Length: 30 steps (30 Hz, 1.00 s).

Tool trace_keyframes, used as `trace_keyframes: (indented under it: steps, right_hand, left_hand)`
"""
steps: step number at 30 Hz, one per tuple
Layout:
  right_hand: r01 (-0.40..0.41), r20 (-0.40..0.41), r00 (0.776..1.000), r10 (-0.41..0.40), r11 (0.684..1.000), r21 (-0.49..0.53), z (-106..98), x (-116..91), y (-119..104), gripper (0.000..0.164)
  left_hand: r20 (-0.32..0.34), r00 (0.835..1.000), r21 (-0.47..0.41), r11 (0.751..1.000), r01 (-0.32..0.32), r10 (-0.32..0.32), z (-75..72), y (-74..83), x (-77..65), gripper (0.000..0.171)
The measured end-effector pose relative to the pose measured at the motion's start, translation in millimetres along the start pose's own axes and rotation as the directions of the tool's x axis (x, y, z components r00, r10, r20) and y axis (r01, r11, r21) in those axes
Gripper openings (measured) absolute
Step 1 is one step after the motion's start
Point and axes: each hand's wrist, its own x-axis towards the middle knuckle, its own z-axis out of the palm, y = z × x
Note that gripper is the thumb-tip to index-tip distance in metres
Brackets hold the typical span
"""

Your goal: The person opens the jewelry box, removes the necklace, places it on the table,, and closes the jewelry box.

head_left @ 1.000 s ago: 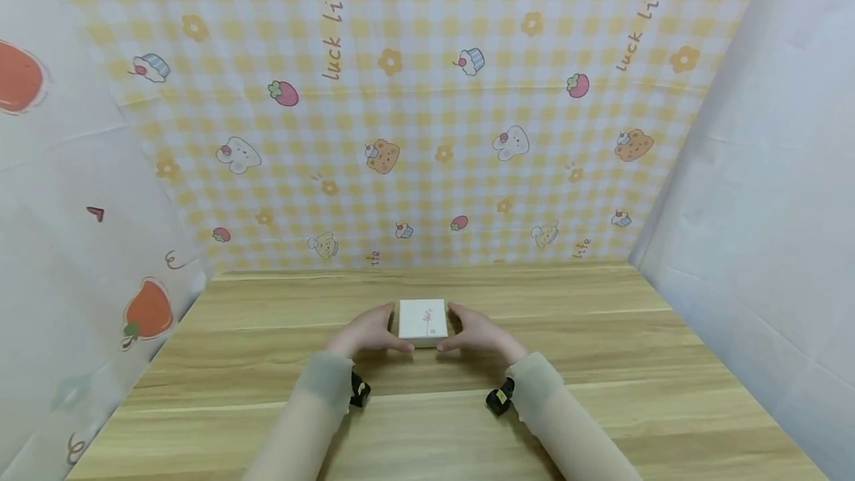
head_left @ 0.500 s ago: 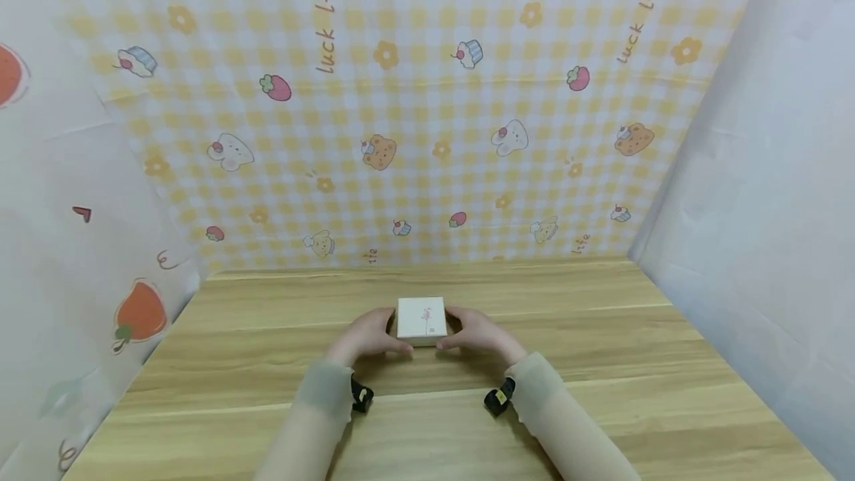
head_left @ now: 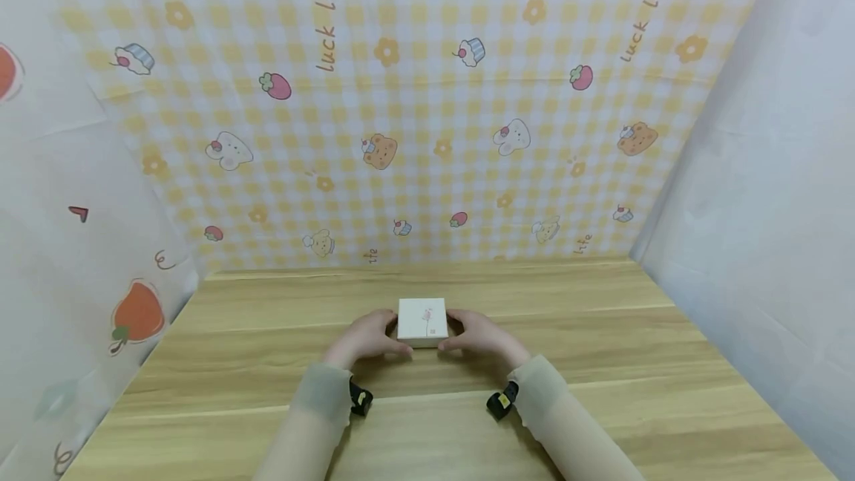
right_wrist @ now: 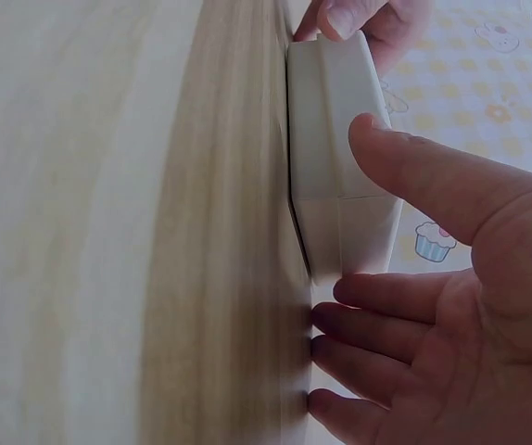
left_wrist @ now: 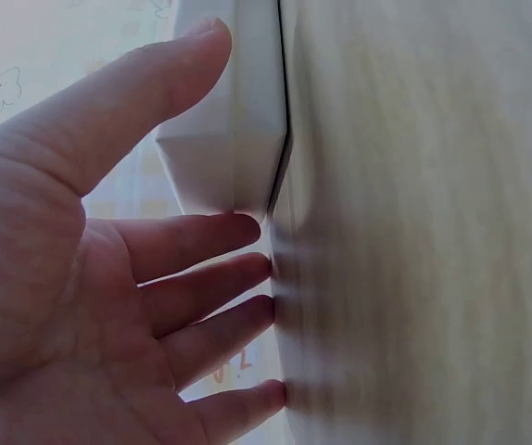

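A small white box [head_left: 422, 318] with a pink flower drawing on its lid lies flat on the wooden table. My left hand [head_left: 367, 336] is at its left side and my right hand [head_left: 482, 334] at its right. Both thumbs reach across the front face. In the left wrist view, the left thumb [left_wrist: 187, 74] lies over the front, and the index fingertip is at the box's side. The right wrist view has the right index fingertip at the other side of the box [right_wrist: 335, 120]. The remaining fingers are extended, their tips at the tabletop. Firm contact is hard to tell.
The wooden table [head_left: 427, 436] extends around the box. A yellow checked cloth [head_left: 414, 110] hangs behind it. White cloths stand along the left [head_left: 60, 169] and right [head_left: 768, 169] sides. A black camera strap [head_left: 361, 398] is on the left wrist.
Both hands' index fingertips have shifted slightly toward the box and the near edge. The head view has turned a little. The box has stayed in about the same place on the table.
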Motion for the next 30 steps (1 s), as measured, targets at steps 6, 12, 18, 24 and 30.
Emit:
trace_keyframes:
  steps: [6,12,18,24,30]
  right_hand:
    - [-0.004,-0.005,1.000,0.004,1.000,0.025,2.1,-1.3,0.1,0.076]
    - [-0.010,-0.006,1.000,0.010,1.000,-0.025,0.4,-1.8,-2.9,0.075]
    - [-0.002,-0.006,1.000,0.002,0.999,-0.049,1.0,-1.2,-2.9,0.071]
    - [0.014,-0.017,1.000,-0.014,0.999,-0.039,1.8,0.4,-2.5,0.069]
    - [0.014,-0.022,1.000,-0.015,0.999,-0.031,2.1,1.0,-2.8,0.068]
  left_hand:
    - [-0.008,1.000,-0.031,1.000,0.000,0.000,3.0,0.8,0.8,0.061]
    - [-0.015,1.000,-0.014,1.000,0.011,-0.012,2.4,1.8,1.7,0.058]
    - [-0.014,1.000,-0.003,1.000,0.002,-0.002,2.3,1.7,1.8,0.056]
    - [-0.018,1.000,0.011,1.000,-0.006,0.006,3.0,0.4,2.3,0.058]
    - [-0.019,1.000,0.019,1.000,-0.010,0.011,3.2,-0.3,3.0,0.058]
